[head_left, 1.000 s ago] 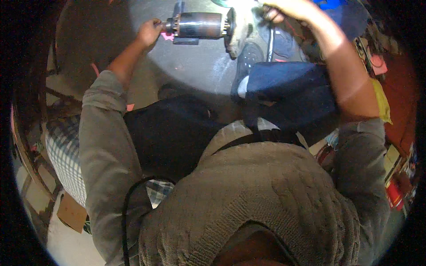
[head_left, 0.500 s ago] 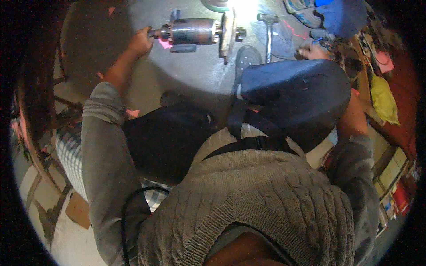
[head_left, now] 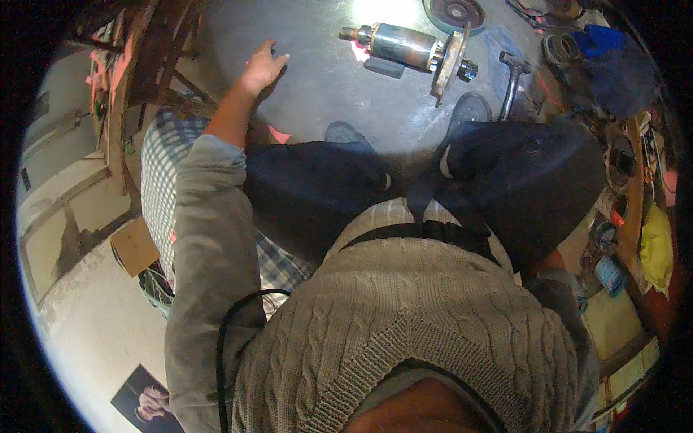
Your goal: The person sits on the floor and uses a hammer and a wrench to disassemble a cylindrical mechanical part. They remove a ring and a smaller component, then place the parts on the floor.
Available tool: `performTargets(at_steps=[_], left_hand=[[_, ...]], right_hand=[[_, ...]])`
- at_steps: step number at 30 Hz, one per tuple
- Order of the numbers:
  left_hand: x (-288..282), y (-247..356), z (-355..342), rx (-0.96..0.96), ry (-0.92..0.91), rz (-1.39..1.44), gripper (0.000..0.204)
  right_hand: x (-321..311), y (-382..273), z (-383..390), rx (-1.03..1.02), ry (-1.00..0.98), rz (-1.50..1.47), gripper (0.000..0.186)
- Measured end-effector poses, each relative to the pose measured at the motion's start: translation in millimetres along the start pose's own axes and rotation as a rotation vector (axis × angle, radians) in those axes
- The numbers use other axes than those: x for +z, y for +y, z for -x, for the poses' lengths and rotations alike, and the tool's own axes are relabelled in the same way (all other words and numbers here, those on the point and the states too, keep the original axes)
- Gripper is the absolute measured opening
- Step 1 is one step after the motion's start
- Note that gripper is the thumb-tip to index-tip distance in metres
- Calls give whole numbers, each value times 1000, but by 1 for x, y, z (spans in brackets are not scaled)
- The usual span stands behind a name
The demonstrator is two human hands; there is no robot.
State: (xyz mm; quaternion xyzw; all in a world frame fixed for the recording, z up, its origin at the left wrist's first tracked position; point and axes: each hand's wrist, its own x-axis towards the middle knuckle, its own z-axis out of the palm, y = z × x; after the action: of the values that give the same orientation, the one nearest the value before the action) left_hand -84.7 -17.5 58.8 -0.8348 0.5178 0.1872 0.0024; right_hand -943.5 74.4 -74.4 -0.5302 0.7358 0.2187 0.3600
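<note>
Head view. Left hand: free of any object, fingers spread, over the bare grey floor; contact with the floor cannot be judged. Right hand: hidden behind the right thigh, so its grip cannot be told.

Motor armature: lying on the floor ahead of the feet, to the right of the left hand and apart from it, bare floor between. Its shaft end points left; a metal end bracket sits around the other end, with a small gear beyond. Just beside, on the near side: a flat dark block.

Surroundings: right shoe close below the bracket, between it and the body. Hammer right of that shoe, handle toward the knee. Round disc behind the bracket, cut by the upper edge. Far right: blue cloth, yellow bag. Left: pink scrap near the left knee, checked cloth, cardboard box.
</note>
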Motion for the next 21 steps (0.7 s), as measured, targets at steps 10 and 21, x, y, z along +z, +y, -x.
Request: performTargets(at_steps=[10,21], left_hand=[[-22,17,46,-56,86,22,82],[-51,100,35,115,357,220,88]], right_hand=[[7,13,-11,-81,20,8,42],[-140,-124,-45,-481,184,-47,49]])
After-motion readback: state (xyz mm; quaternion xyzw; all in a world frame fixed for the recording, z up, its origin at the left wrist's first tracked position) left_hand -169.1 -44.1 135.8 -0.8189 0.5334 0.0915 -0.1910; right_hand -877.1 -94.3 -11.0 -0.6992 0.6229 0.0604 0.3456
